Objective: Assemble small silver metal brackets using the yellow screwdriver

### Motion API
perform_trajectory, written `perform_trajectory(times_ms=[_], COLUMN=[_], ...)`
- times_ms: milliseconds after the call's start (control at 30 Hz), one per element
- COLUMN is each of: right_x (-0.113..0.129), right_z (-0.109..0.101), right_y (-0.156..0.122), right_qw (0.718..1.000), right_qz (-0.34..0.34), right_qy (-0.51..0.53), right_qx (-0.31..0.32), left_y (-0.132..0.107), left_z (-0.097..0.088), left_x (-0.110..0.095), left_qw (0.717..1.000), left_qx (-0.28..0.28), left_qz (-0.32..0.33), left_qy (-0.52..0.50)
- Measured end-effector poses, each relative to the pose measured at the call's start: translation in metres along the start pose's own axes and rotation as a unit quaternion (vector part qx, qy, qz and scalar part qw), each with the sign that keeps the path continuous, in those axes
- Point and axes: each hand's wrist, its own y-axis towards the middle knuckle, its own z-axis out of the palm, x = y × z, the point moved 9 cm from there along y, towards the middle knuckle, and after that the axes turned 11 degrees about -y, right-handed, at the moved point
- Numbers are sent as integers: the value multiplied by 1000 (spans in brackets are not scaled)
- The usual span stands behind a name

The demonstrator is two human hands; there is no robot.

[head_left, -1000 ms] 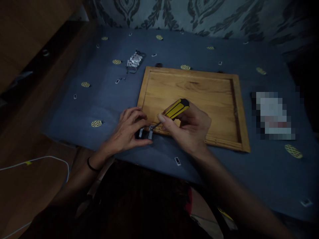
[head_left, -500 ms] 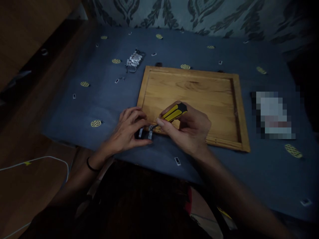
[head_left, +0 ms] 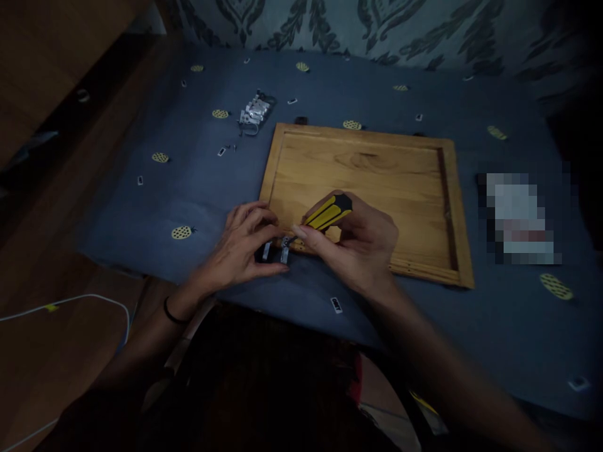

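Note:
My right hand (head_left: 362, 242) grips a yellow-and-black screwdriver (head_left: 330, 212), its shaft slanting down to the left. The tip meets a small silver metal fitting (head_left: 284, 250) at the near left edge of a framed wooden panel (head_left: 362, 179). My left hand (head_left: 247, 245) curves around this fitting, fingers on the panel side and thumb on the near side. Its exact contact is hard to make out in the dim light. The panel lies flat on a blue patterned tablecloth (head_left: 188, 194).
Farther back left lies a cluster of silver metal parts (head_left: 255, 113), with a few tiny dark pieces (head_left: 230, 147) before it. A blurred-out object (head_left: 521, 216) rests right of the panel. The wall is behind the table, and a white cable (head_left: 94, 295) runs at lower left.
Both hands keep nearly the same place, with the screwdriver tip still at the fitting. The screwdriver handle shows only a very slight shift. The view has moved a little.

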Motion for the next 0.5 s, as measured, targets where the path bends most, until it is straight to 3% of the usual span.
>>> perform_trajectory(times_ms=[200, 500], right_x=[0, -1], right_z=[0, -2], right_y=[0, -2], right_qw=[1000, 996], right_qz=[10, 11], right_qy=[27, 80], right_qx=[-3, -30], left_y=[-1, 0], left_z=[-2, -2], left_x=[-4, -4], left_qw=[999, 999], left_qx=[-25, -23], left_qz=[32, 23], left_qy=[5, 0])
